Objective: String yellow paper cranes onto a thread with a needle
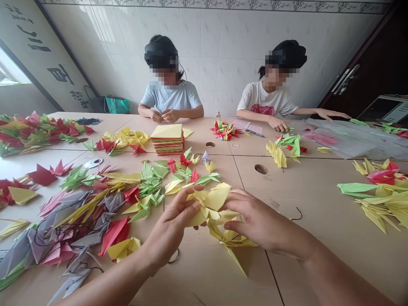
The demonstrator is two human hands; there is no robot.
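Between my hands, just above the table, is a bunch of yellow folded-paper cranes. My left hand is closed on its left side, thumb on top and the fingers partly hidden behind the paper. Around the right side curls my right hand, its fingers also closed on the bunch. Pointed yellow tips hang below toward the tabletop. Close by on the left lie green folded-paper pieces and a red one. Another yellow folded piece rests near my left forearm.
A stack of square coloured paper stands mid-table. Heaps of folded paper cover the left, with a yellow-green pile at right. Two co-workers sit opposite. The table has a round hole. Plastic sheets lie far right.
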